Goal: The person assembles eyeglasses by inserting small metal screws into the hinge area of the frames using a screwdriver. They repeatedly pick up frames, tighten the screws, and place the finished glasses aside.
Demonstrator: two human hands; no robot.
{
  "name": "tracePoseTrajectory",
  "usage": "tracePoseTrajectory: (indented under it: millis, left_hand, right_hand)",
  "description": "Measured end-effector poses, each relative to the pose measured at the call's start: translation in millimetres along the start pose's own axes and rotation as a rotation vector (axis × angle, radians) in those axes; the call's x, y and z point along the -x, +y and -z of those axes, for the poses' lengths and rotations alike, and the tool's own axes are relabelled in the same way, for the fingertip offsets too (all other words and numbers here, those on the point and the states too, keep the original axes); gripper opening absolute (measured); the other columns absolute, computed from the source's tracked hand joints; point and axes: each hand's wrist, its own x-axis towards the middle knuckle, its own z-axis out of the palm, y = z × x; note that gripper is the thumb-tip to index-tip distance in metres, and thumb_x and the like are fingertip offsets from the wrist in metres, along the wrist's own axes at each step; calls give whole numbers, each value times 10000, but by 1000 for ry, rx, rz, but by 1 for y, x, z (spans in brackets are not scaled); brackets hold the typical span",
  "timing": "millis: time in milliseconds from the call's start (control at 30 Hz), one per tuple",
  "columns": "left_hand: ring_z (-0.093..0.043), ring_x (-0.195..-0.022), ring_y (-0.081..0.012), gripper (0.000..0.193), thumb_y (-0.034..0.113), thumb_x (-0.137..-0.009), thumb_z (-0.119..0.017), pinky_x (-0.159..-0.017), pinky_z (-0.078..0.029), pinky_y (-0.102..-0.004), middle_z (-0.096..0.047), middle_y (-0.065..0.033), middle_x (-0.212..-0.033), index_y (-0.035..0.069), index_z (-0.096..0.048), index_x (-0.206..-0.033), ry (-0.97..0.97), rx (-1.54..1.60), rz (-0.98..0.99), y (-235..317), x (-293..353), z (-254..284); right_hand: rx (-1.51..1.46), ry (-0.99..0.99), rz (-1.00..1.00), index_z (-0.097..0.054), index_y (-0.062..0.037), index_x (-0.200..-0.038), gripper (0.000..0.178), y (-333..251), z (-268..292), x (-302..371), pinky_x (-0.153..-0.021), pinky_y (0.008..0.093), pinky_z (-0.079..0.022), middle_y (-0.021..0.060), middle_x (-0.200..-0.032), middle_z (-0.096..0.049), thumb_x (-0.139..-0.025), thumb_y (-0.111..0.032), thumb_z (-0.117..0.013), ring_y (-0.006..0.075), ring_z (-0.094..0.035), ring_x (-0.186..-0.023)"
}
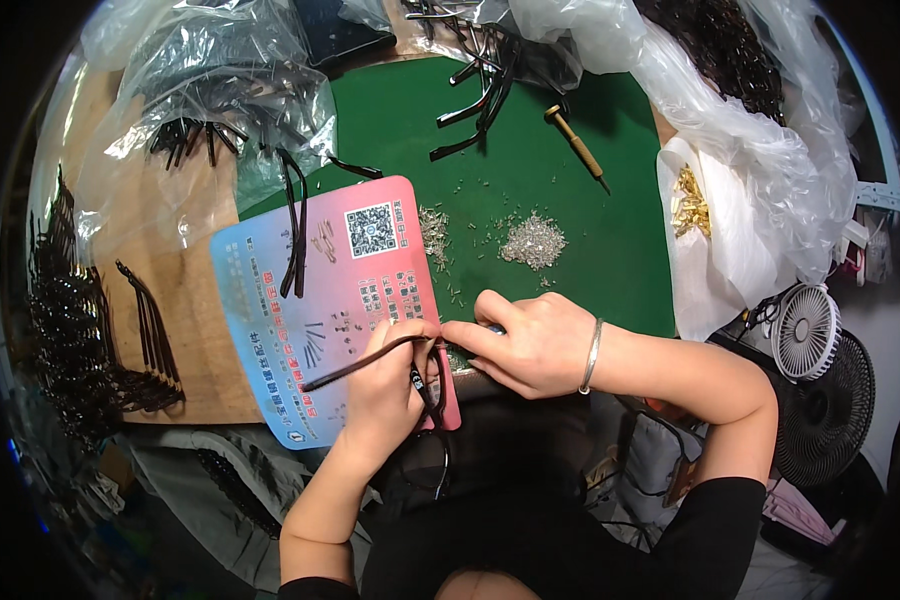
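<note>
My left hand (pixel 382 388) is closed around a dark pair of eyeglasses, with one temple arm (pixel 345 373) sticking out to the left and other dark parts hanging below the fingers. Against its fingertips, my right hand (pixel 540 345) is pinched together at the glasses' hinge area; a small blue spot shows under its fingers, too covered to name. Beneath the left hand lies a pink and blue printed card (pixel 255 330), with loose temple arms (pixel 296 230) and small screws on it. A heap of tiny silvery screws (pixel 535 243) sits beyond my right hand.
The green mat (pixel 610 270) carries a brass-coloured screwdriver (pixel 578 150) and more temple arms (pixel 485 100). Clear plastic bags (pixel 210 80) crowd the back. Gold-coloured small parts (pixel 690 205) lie on white wrapping at right, near a white fan (pixel 806 333). Dark temple bundles (pixel 70 320) stand left.
</note>
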Motion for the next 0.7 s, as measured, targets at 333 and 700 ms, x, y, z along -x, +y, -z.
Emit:
tracePoseTrajectory:
  millis: [333,700]
  left_hand:
    - [-533,-621,-243,337,-103,-633,-602,-538,-448,-328,-541,-88,-708,19,-557,-944,15,-23,-1,1,1,-2]
    - [-550,-567,-163,202,-125,-784,-534,-503,-460,-271,-557,-103,-781,-21,-554,-956,74,-62,-141,-4,1,-6]
  right_hand:
    - [-132,-23,1,-469,-50,-1002,281,2,-3,-3,-447,419,-497,178,-815,-478,-786,-185,-589,323,-573,-498]
    - [-30,99,34,-487,-74,-1005,283,1,-7,1,-413,373,-479,149,-809,-479,-787,-219,-596,281,-572,-477]
